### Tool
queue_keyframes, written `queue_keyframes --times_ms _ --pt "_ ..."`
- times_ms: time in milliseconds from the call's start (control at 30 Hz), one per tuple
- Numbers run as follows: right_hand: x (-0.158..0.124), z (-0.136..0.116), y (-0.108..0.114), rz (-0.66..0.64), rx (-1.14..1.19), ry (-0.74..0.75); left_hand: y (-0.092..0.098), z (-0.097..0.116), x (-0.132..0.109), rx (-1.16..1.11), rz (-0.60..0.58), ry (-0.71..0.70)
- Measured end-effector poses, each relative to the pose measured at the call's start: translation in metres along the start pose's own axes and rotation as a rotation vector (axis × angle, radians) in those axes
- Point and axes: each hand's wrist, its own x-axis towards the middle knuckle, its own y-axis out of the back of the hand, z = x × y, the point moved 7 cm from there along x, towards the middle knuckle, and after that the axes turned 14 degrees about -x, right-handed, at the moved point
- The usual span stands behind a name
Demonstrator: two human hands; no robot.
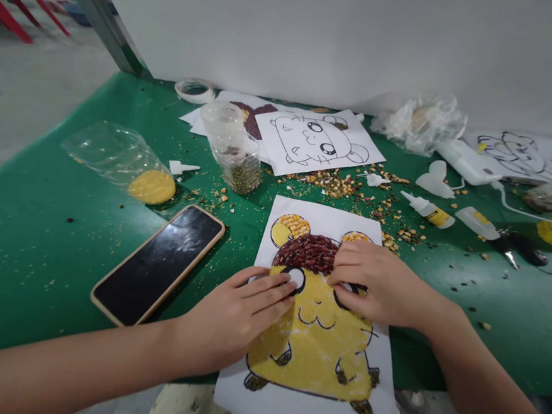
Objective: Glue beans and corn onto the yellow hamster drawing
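A hamster picture on white paper lies at the table's front edge, its lower part reaching past it. Fine yellow grains cover the body, dark red beans the top of the head, and corn kernels part of the ears. My left hand rests flat on the picture with fingers stretched out, the tips at the left eye. Over the right eye, my right hand is closed, fingertips pinched together against the paper. Whatever those fingertips may hold is hidden.
Left of the picture lies a phone. Behind are a clear bottle of yellow grains, a cup of green beans, another hamster drawing and scattered kernels. Glue bottles, a white glue gun and keys lie rightward.
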Motion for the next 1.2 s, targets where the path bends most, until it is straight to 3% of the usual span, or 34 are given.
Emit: queue_keyframes --times_ms 1200 --pt "-0.0003 0.0009 -0.0008 -0.033 -0.029 -0.032 -0.0019 -0.0005 -0.0012 0.008 0.015 -0.002"
